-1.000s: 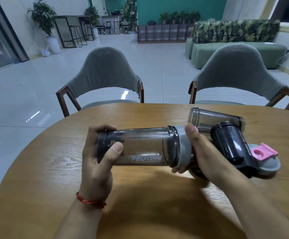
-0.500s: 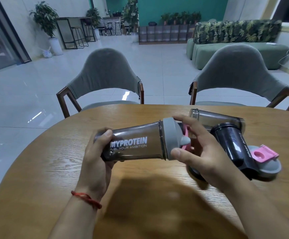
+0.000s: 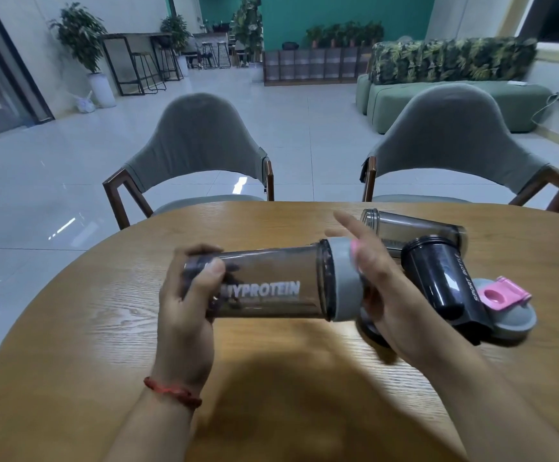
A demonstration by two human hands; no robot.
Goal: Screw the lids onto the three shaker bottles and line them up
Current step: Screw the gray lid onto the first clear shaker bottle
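Observation:
A smoky clear shaker bottle (image 3: 271, 286) printed MYPROTEIN is held sideways above the round wooden table (image 3: 81, 328). My left hand (image 3: 184, 305) grips its base. A grey lid (image 3: 343, 278) with a pink flap sits on its mouth. My right hand (image 3: 376, 281) lies flat against the lid, fingers stretched out and blurred. Behind my right hand a black bottle (image 3: 438, 278) marked SPORT BOTTLE lies on its side. A second smoky clear bottle (image 3: 414, 228) without a lid lies beyond it. A loose grey lid (image 3: 511, 315) with a pink flap rests at the right.
Two grey chairs with wooden frames, one on the left (image 3: 194, 151) and one on the right (image 3: 451, 145), stand at the table's far edge. A dark round shape, partly hidden, lies under my right palm. Tiled floor, a green sofa (image 3: 438, 101) and potted plants lie beyond.
The held bottle has turned about its axis, so the printed name now faces down and forward. My right hand went from pinching the lid to an open palm sliding across it.

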